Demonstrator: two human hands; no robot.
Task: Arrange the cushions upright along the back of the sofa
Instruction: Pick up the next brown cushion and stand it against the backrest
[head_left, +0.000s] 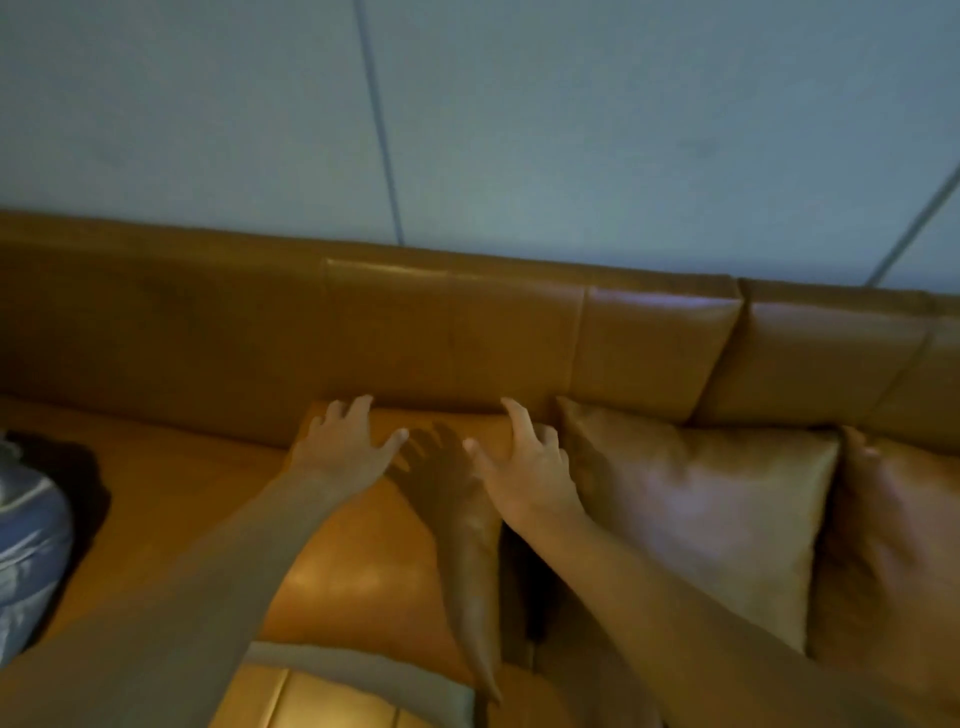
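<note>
A tan leather sofa fills the lower view, its backrest (447, 338) running left to right. An orange-tan cushion (363, 566) leans against the backrest in the middle. My left hand (345, 444) rests on its upper left corner with fingers spread. My right hand (524, 462) lies on its upper right edge, fingers also spread, not clenched. To the right a shinier tan cushion (701, 514) stands upright against the backrest. A third cushion (893, 545) stands beside that one at the right edge, blurred.
A pale blue-grey wall (519, 130) rises behind the sofa. A blue and white fabric object (26, 540) lies on the seat (171, 499) at the far left. A grey fabric edge (363, 670) shows below the middle cushion.
</note>
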